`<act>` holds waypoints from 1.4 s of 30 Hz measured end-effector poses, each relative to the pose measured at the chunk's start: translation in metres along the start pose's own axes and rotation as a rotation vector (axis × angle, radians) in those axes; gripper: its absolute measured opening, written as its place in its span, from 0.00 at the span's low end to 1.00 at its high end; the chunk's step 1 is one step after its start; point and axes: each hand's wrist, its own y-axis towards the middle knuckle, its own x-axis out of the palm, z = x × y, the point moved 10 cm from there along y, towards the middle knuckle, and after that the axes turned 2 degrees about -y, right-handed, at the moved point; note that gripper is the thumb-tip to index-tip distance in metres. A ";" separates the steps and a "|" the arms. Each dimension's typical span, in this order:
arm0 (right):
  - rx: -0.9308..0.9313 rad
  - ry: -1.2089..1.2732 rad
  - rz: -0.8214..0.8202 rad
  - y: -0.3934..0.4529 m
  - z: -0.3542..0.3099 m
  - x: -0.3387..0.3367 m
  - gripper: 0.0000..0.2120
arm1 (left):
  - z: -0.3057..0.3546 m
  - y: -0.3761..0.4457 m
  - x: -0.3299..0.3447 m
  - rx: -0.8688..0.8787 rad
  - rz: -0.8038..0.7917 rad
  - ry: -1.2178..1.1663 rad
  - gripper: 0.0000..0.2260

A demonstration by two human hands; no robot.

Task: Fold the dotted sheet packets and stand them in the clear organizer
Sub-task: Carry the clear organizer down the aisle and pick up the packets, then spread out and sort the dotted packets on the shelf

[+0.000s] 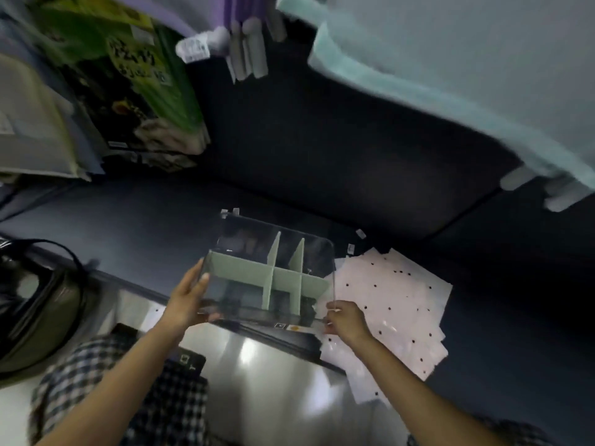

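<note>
Fingers (203,281) gripping clear organizer (270,275), both arms outstretched

Dark blue surface with the sheets spread on it

The dark blue surface (180,217) carried a loose heap of pale dotted sheet packets (392,304) at its near right edge, overlapping one another, some corners hanging past the edge; the clear organizer (270,275) stood just left of them.

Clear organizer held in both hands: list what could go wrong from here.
1. The clear organizer is gripped only at its near corners by the left hand and the right hand, so it may tip or slip.
2. The dotted sheet packets lie loose and overlapping right beside it; setting it down could catch or crease them.
3. Some packets overhang the dark surface's edge and might slide off.
</note>
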 end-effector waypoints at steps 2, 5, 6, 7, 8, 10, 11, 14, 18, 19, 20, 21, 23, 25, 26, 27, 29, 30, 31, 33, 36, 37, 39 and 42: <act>-0.071 -0.058 0.049 0.028 0.002 0.018 0.09 | -0.020 0.032 -0.012 0.045 0.057 -0.015 0.19; -0.161 -0.153 0.103 0.055 0.002 0.042 0.09 | -0.045 0.067 -0.025 0.098 0.093 -0.001 0.21; -0.183 -0.167 0.132 0.060 0.002 0.048 0.09 | -0.051 0.077 -0.028 0.108 0.099 0.006 0.21; -0.201 -0.184 0.168 0.065 0.001 0.053 0.11 | -0.057 0.085 -0.031 0.115 0.110 0.021 0.22; -0.219 -0.206 0.208 0.068 0.000 0.058 0.12 | -0.060 0.091 -0.034 0.125 0.127 0.049 0.23; -0.244 -0.238 0.268 0.071 -0.001 0.068 0.13 | -0.062 0.095 -0.034 0.183 0.127 0.126 0.24; -0.250 -0.245 0.291 0.073 -0.001 0.071 0.13 | -0.060 0.094 -0.032 0.225 0.115 0.202 0.24; -0.241 -0.237 0.369 0.072 0.005 0.074 0.12 | -0.056 0.081 -0.014 0.330 0.062 0.542 0.22; -0.226 -0.183 0.313 0.082 0.017 0.085 0.06 | -0.052 0.059 0.023 0.493 -0.073 0.800 0.21; -0.225 -0.170 0.268 0.086 0.020 0.088 0.09 | -0.051 0.055 0.031 0.538 -0.094 0.839 0.21; -0.228 -0.165 0.218 0.086 0.021 0.088 0.12 | -0.051 0.052 0.039 0.573 -0.111 0.862 0.21; -0.247 -0.160 0.171 0.085 0.023 0.087 0.15 | -0.051 0.050 0.048 0.600 -0.127 0.875 0.20; -0.329 -0.264 0.159 0.078 0.028 0.076 0.20 | -0.057 0.047 0.070 0.648 -0.160 0.910 0.20; -0.411 -0.527 0.260 0.069 0.040 0.059 0.24 | -0.067 0.044 0.094 0.682 -0.192 0.999 0.20; -0.425 -0.643 0.304 0.065 0.051 0.051 0.25 | -0.074 0.043 0.107 0.701 -0.211 1.075 0.20; -0.429 -0.735 0.330 0.063 0.062 0.044 0.26 | -0.081 0.042 0.119 0.716 -0.223 1.161 0.21; -0.405 -0.853 0.353 0.066 0.081 0.036 0.27 | -0.096 0.045 0.137 0.707 -0.226 1.302 0.22; -0.396 -0.891 0.362 0.068 0.087 0.034 0.26 | -0.103 0.048 0.144 0.689 -0.222 1.344 0.22; -0.401 -0.926 0.372 0.072 0.088 0.033 0.26 | -0.109 0.053 0.151 0.670 -0.211 1.368 0.23; -0.451 -1.012 0.392 0.082 0.085 0.036 0.26 | -0.121 0.066 0.160 0.621 -0.172 1.390 0.25; -0.567 -1.172 0.380 0.097 0.080 0.045 0.26 | -0.134 0.085 0.169 0.592 -0.123 1.457 0.26; -0.602 -1.208 0.368 0.102 0.081 0.048 0.26 | -0.132 0.086 0.171 0.642 -0.104 1.486 0.26; -0.658 -1.206 0.364 0.109 0.083 0.047 0.25 | -0.128 0.083 0.178 0.787 -0.114 1.495 0.32; -0.682 -1.188 0.391 0.114 0.091 0.025 0.24 | -0.121 0.082 0.177 0.922 -0.039 1.450 0.35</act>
